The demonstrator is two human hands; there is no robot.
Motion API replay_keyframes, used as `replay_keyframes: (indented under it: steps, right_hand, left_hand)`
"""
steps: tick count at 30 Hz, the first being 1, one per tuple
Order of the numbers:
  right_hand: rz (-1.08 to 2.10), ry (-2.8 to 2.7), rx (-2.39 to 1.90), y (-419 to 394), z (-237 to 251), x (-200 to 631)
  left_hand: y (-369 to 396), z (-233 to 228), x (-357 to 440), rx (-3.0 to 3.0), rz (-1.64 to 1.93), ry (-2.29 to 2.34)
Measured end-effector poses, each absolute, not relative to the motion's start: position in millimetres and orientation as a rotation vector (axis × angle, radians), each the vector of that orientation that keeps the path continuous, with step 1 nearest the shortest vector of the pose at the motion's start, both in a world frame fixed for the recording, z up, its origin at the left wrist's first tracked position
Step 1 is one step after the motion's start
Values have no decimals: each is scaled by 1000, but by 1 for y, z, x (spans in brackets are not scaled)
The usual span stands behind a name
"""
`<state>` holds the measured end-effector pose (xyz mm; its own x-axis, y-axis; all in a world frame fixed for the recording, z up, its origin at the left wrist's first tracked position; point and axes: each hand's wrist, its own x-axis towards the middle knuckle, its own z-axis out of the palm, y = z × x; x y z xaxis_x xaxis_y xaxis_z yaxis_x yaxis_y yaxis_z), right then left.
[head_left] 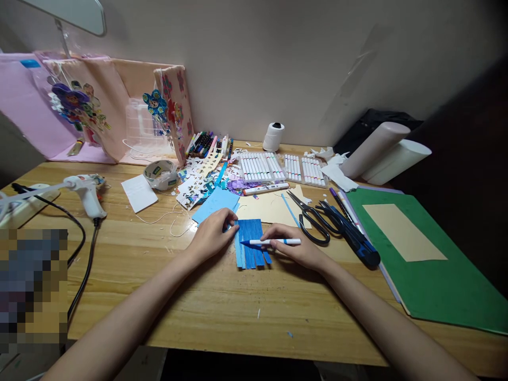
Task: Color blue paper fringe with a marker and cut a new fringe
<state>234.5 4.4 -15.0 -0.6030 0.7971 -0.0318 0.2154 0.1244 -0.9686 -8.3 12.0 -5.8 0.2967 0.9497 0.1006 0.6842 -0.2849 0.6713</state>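
Strips of blue paper (251,243), laid side by side into one small panel, serve as my landmark on the wooden desk (222,312); their long axes run away from me toward the wall.

Item 1, blue marker (272,242): lies crosswise to the strips, long axis left to right, tip resting on the panel's right half, barrel running off its right edge. My right hand (296,248) has it, fingers closed around the barrel just right of the panel.

Item 2, my left hand (214,233): rests on the panel's upper left corner, fingers (230,218) together and curled, pressing down on the paper. Both hands touch or border the panel; the left is on it, the right reaches it only through the marker tip.

Item 3, light blue sheet (216,203): just beyond the panel, partly under my left hand.

Item 4, cream card (270,209): beyond the panel, to its upper right.

Item 5, scissors (313,217): right of the panel, past my right hand, apart from it.

Item 6, green folder (436,286): well right of the panel.

Item 7, marker sets (278,169): well beyond the panel, near the wall.

Item 8, glue gun (85,193): well left of the panel.
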Motion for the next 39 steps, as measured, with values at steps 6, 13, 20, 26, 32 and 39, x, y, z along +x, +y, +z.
replay_keyframes:
  steps: [6,13,20,26,32,39]
  right_hand:
    - [1413,-1935,-1003,5,-10,234]
    - [1405,-1967,-980,6,-11,235]
    - [1447,-1910,-987,6,-13,235]
    - [1527,-1854,-987,5,-12,234]
    - [1508,-1846,-1002,5,-9,233]
    - [1486,-1758,-1056,4,-9,229]
  left_hand:
    - [11,-6,-9,2075,670,1449]
    - [12,-6,-8,2081,670,1452]
    - [12,-7,-9,2085,691,1438]
    - [12,-7,-8,2089,678,1445]
    - [12,-7,-8,2095,670,1441]
    - [12,-6,-8,2083,669,1447]
